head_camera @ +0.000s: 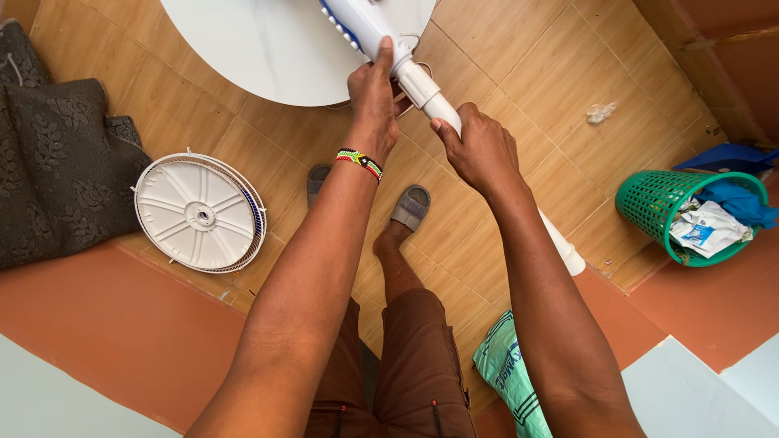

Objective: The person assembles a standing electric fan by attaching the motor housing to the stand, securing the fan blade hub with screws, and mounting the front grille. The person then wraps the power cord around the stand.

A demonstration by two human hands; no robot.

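Note:
A white fan stand pole (426,91) runs diagonally from a white housing with blue buttons (350,23) at the top down to its free end (571,261) at the right. My left hand (372,101), with a beaded bracelet on the wrist, grips the pole's upper collar just below the housing. My right hand (479,146) grips the pole a little lower. Both hands are closed around it. The housing lies over a round white table top (243,49).
A white fan grille (199,212) leans at the left beside a dark patterned cloth (57,162). A green mesh bin (657,203) with papers stands at the right. A green sack (507,373) lies by my leg. My sandalled feet (410,207) rest on tan tiles.

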